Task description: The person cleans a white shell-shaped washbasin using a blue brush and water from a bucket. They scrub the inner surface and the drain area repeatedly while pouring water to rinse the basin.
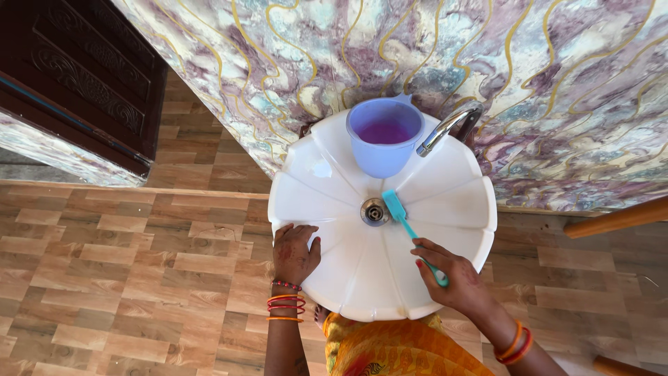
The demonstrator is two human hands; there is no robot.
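Note:
A white fluted wash basin [456,198] juts from a marbled wall, seen from above. My right hand [449,275] grips the handle of a teal scrubbing brush [398,209], whose head rests beside the metal drain [374,212] in the bowl's middle. My left hand [294,252] lies flat on the basin's left rim, fingers spread, holding nothing. A light purple plastic mug [384,143] with pinkish liquid inside stands at the back of the basin, just left of the chrome tap [445,129].
Wood-pattern tiles [125,278] cover the floor around the basin. A dark carved wooden door [83,69] is at the upper left. Wooden poles [616,219] show at the right edge. My orange garment [390,348] is right below the basin.

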